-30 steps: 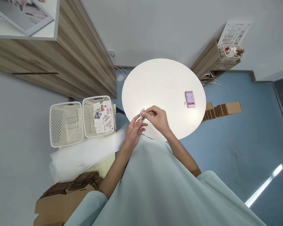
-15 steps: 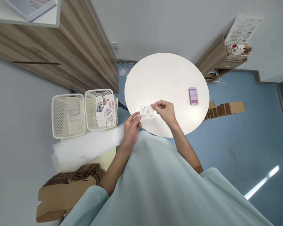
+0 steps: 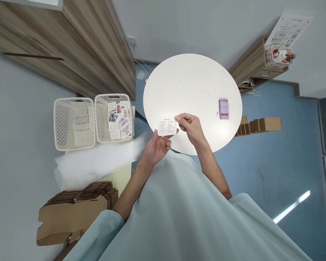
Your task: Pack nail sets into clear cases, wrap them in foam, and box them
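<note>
A small white card with rows of printed text is held over the near edge of a white oval table. My left hand supports it from below and on its left side, thumb at the lower left corner and a finger behind it. At the card's upper right corner, my right hand pinches it between thumb and forefinger. The printed side faces up toward me; the text is too small to read.
A purple-screened phone lies on the table's right side. To the left stand a white basket of nail-picture cards and another basket of clear packs. Below them are a white wrapping roll and flattened cardboard boxes.
The card has turned more level and faces me more squarely. My left hand has slid underneath it, a finger now reaching behind its lower right. The view has shifted slightly.
</note>
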### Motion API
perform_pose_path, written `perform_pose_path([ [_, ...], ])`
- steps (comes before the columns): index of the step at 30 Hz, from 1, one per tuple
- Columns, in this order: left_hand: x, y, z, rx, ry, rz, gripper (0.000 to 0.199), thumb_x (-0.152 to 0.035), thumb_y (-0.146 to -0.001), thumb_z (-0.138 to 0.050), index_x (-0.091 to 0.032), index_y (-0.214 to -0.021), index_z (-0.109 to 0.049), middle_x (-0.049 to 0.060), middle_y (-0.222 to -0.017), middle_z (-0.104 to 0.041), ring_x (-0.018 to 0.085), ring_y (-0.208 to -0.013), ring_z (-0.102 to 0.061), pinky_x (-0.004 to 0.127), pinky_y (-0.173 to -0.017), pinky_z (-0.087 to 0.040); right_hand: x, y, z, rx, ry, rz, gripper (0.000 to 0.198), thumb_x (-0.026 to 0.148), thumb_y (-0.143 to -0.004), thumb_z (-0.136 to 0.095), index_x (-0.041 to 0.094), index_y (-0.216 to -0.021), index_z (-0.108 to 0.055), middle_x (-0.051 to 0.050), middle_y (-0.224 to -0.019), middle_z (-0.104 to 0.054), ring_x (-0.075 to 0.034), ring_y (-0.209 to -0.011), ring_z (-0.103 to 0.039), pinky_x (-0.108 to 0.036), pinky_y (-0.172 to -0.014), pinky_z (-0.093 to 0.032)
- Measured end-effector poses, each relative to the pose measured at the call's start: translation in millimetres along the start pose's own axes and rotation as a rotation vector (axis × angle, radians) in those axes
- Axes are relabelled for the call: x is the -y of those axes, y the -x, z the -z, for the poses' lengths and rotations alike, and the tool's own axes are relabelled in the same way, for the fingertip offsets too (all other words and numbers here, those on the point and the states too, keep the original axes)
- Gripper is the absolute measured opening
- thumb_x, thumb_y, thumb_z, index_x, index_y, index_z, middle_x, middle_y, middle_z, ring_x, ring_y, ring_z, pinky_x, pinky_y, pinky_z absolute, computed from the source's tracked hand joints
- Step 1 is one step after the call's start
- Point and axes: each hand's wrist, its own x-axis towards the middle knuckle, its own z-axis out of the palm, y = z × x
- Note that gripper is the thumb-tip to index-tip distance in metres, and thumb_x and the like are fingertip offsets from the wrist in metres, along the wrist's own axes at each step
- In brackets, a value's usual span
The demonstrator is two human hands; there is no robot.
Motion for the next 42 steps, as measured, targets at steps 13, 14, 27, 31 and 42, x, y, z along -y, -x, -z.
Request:
perform_pose_path([
  [13, 10.9, 2.8, -1.0, -0.276, -0.431, -0.408, 0.061, -0.055, -0.080, -0.089, -0.019, -0.127, -0.074, 0.018, -0.135, -0.076, 0.013, -0.070, -0.073, 0.026, -0.060, -0.056, 6.9, 17.7, -17.3, -0.172, 0.254, 0.131, 0.035, 0.059, -0.087, -0.082, 0.024, -0.088, -0.080, -0.003, -0.089, -0.073, -0.014, -0.068, -0.050, -0.031, -0.065, -0.047],
  [14, 11.8, 2.9, -1.0, -0.330, -0.475, -0.440, 0.063, -0.054, -0.078, -0.091, -0.018, -0.127, -0.074, 0.018, -0.136, -0.076, 0.014, -0.071, -0.074, 0.026, -0.061, -0.057, 8.3, 20.6, -20.1, -0.153, 0.277, 0.125, 0.036, 0.059, -0.087, -0.082, 0.024, -0.088, -0.081, -0.003, -0.090, -0.074, -0.014, -0.068, -0.052, -0.031, -0.065, -0.047],
  [27, 6.8, 9.2, 4.8, -0.476, -0.537, -0.556, 0.063, -0.056, -0.081, -0.089, -0.018, -0.130, -0.073, 0.010, -0.104, -0.080, 0.016, -0.071, -0.075, 0.026, -0.061, -0.056, 4.6, 12.6, -10.3, -0.144, 0.237, 0.018, 0.037, 0.057, -0.083, -0.080, 0.020, -0.081, -0.076, -0.001, -0.073, -0.067, -0.014, -0.065, -0.053, -0.029, -0.059, -0.045],
  [31, 3.3, 8.5, 3.7, -0.399, -0.477, -0.485, 0.057, -0.051, -0.078, -0.092, -0.019, -0.122, -0.076, 0.003, -0.084, -0.076, 0.015, -0.066, -0.072, 0.025, -0.058, -0.054, 5.1, 10.7, 1.1, -0.114, 0.156, -0.046, 0.037, 0.056, -0.079, -0.083, 0.021, -0.076, -0.074, 0.000, -0.068, -0.062, -0.012, -0.062, -0.050, -0.028, -0.055, -0.041],
  [42, 7.3, 5.3, -1.9, -0.386, -0.464, -0.455, 0.048, -0.046, -0.073, -0.095, -0.018, -0.108, -0.077, 0.000, -0.076, -0.073, 0.009, -0.054, -0.059, 0.024, -0.055, -0.050, -4.7, 10.7, 8.0, -0.102, 0.131, -0.077, 0.038, 0.057, -0.078, -0.084, 0.021, -0.076, -0.075, 0.001, -0.067, -0.059, -0.012, -0.061, -0.049, -0.027, -0.055, -0.041],
])
